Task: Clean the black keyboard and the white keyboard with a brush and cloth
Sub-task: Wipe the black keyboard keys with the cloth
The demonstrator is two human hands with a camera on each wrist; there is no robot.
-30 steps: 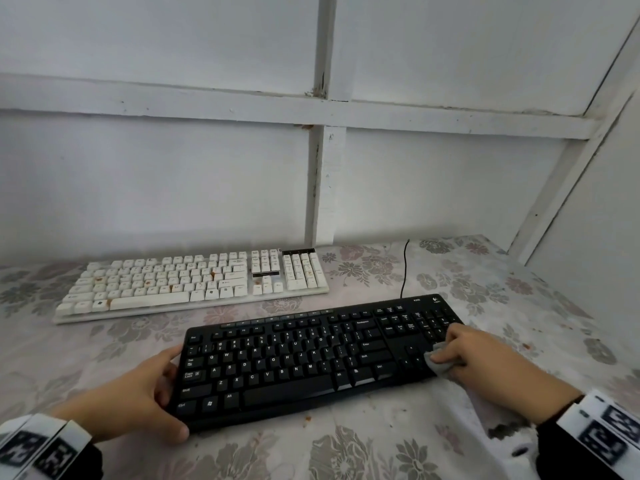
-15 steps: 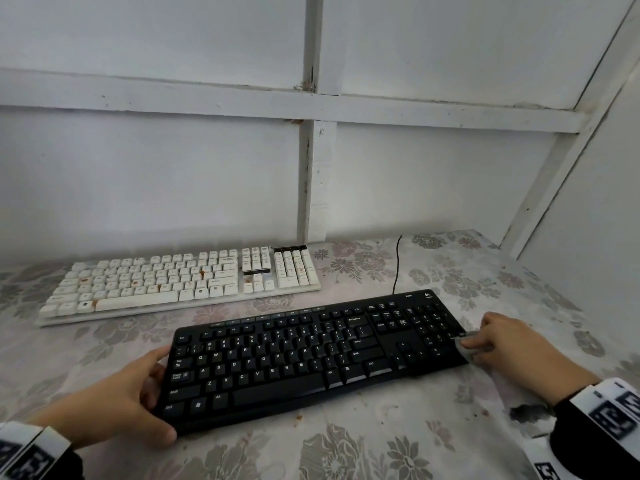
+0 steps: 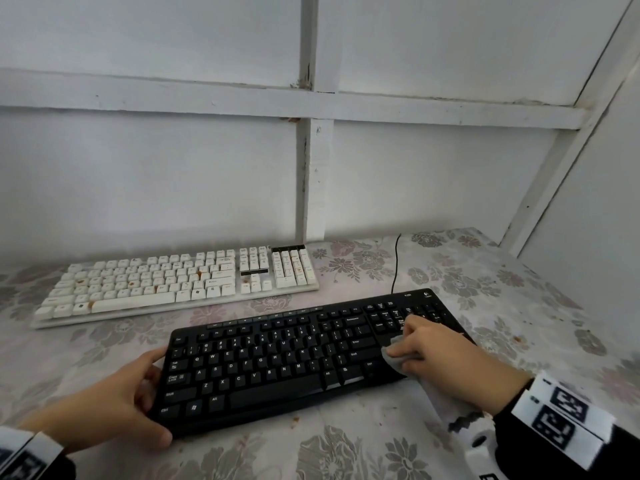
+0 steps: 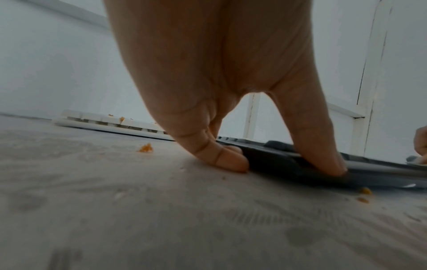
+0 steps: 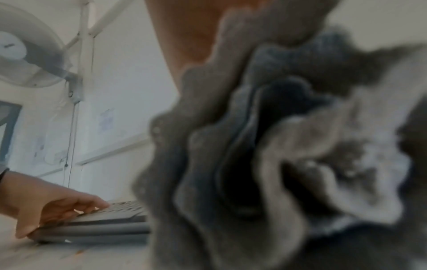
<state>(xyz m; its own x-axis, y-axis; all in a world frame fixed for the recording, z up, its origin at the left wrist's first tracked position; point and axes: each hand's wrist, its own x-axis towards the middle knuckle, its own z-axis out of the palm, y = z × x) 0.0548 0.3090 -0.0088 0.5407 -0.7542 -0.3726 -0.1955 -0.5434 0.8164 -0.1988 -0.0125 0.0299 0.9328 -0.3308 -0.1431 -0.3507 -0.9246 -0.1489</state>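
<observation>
black keyboard (image 3: 294,362) lies near the front of the floral tablecloth (image 3: 346,455), angled so its right end sits farther back. going left to right: the left hand (image 3: 114,407) clasps the keyboard's left end, thumb along the front corner and fingers curled against the side edge; in the left wrist view the fingertips (image 4: 233,162) press against the dark casing where it meets the cloth-covered table. small orange crumbs (image 4: 145,148) lie on the tablecloth beside that hand. behind the black keyboard and to the left, well apart from it, the white keyboard (image 3: 180,282) lies along the wall, with orange-brown specks among its keys. a thin black cable (image 3: 396,265) runs from the back of the black keyboard toward the wall. at the right end, the right hand (image 3: 440,355) bunches a grey cloth (image 3: 394,355) in its curled fingers and presses it onto the keys left of the number pad. in the right wrist view the crumpled cloth (image 5: 277,146) fills most of the picture, blurred. no brush shows in any view.
</observation>
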